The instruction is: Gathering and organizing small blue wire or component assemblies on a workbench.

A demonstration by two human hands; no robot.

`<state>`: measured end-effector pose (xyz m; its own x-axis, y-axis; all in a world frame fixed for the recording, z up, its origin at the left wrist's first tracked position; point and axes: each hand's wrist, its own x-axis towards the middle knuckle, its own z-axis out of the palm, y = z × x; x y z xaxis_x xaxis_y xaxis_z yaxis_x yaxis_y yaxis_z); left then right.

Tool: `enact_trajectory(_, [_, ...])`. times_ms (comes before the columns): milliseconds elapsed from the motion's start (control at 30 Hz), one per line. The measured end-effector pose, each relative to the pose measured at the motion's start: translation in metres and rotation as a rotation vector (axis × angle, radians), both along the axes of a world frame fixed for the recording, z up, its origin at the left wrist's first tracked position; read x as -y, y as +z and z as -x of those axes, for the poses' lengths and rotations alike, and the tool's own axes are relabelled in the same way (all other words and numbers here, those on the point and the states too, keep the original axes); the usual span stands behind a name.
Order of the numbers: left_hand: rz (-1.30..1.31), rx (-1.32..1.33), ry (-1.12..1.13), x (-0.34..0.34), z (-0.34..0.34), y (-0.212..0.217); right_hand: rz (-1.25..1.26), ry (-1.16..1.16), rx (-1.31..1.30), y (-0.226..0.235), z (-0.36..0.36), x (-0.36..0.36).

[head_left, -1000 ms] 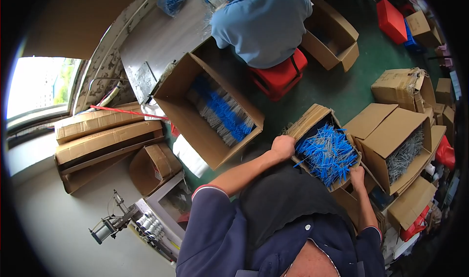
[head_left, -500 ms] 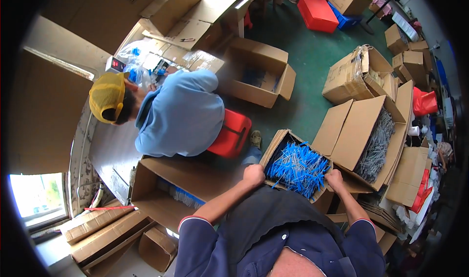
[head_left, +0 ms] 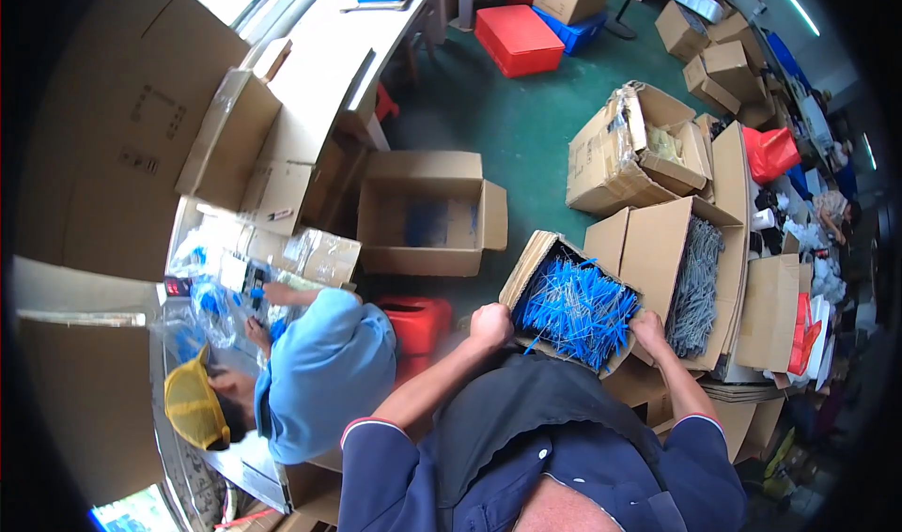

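I carry an open cardboard box point(head_left: 529, 262) filled with blue plastic ties point(head_left: 575, 308), held in front of my chest. My left hand point(head_left: 490, 325) grips its near left side. My right hand point(head_left: 650, 331) grips its near right corner. Both sets of fingers are closed on the cardboard. The box bottom is hidden.
A seated person in a light blue shirt point(head_left: 324, 372) and yellow cap point(head_left: 194, 405) works at a white table point(head_left: 315, 91) on my left, on a red stool point(head_left: 415, 323). An open cardboard box point(head_left: 423, 215) stands ahead on the green floor. A box of grey ties point(head_left: 695, 283) sits right, among several cartons.
My view has swung round while I carry the box of blue ties. The seated person has shifted from upper centre to my lower left. Both hands keep their grip.
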<state>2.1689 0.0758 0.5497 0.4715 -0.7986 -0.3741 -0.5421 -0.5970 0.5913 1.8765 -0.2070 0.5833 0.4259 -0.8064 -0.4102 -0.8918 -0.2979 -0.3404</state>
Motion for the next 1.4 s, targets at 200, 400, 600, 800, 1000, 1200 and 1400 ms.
enact_trajectory(200, [0.032,0.076,0.035,0.104,-0.060,-0.032,-0.024,0.008,-0.082,0.007,-0.091,0.112])
enact_trajectory(400, [-0.202,-0.050,0.134,0.252,-0.127,-0.010,0.017,0.123,-0.108,-0.006,-0.181,0.277])
enact_trajectory(600, [-0.243,-0.044,0.280,0.338,-0.172,-0.021,-0.053,0.238,-0.121,-0.007,-0.262,0.393])
enact_trajectory(800, [-0.318,-0.092,0.328,0.418,-0.227,-0.024,-0.108,0.287,-0.106,-0.028,-0.329,0.482])
enact_trajectory(1000, [-0.313,-0.118,0.301,0.483,-0.301,-0.025,-0.117,0.271,-0.046,-0.033,-0.402,0.549])
enact_trajectory(1200, [-0.313,-0.076,0.234,0.568,-0.407,-0.031,-0.046,0.229,-0.032,-0.026,-0.487,0.619])
enact_trajectory(1400, [-0.145,0.008,0.120,0.676,-0.509,0.006,0.016,0.143,0.083,-0.049,-0.512,0.697])
